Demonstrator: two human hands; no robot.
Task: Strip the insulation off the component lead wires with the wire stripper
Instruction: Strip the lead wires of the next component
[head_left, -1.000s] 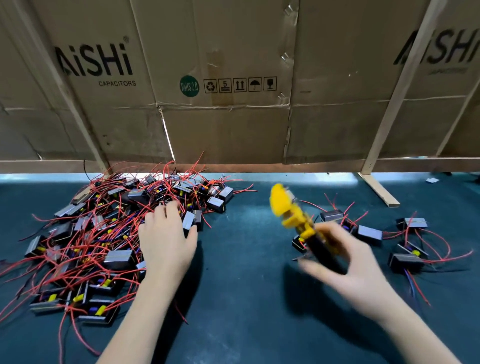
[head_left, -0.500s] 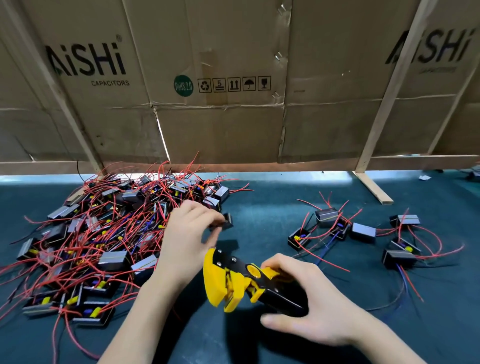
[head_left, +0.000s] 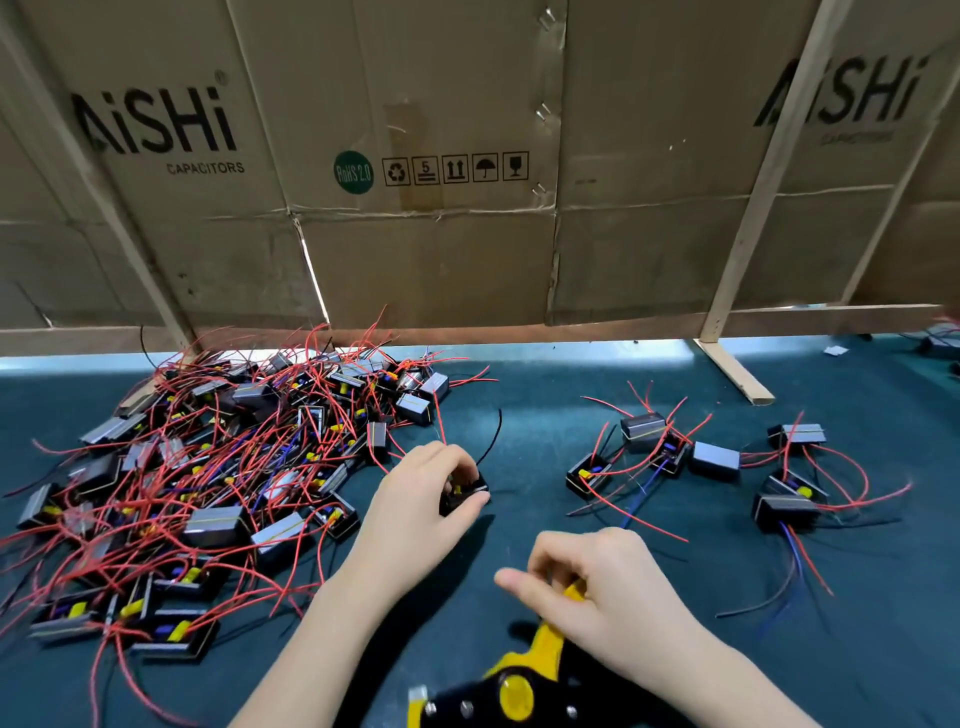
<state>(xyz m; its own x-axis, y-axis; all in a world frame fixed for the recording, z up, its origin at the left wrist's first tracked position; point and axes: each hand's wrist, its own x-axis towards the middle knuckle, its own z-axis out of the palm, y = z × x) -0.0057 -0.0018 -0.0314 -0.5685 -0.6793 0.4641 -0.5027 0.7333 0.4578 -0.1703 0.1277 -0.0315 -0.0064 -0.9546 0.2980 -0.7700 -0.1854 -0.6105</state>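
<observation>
While the left hand (head_left: 415, 499) pinches a small, light component (head_left: 464, 492) by its rigid body, its thin leads look floppy; the right hand (head_left: 597, 597) grips the wire stripper (head_left: 524, 670).

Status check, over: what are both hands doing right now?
Left hand pinching one black component beside the big pile. Right hand gripping yellow wire stripper, head toward camera. Nothing between them.
</observation>
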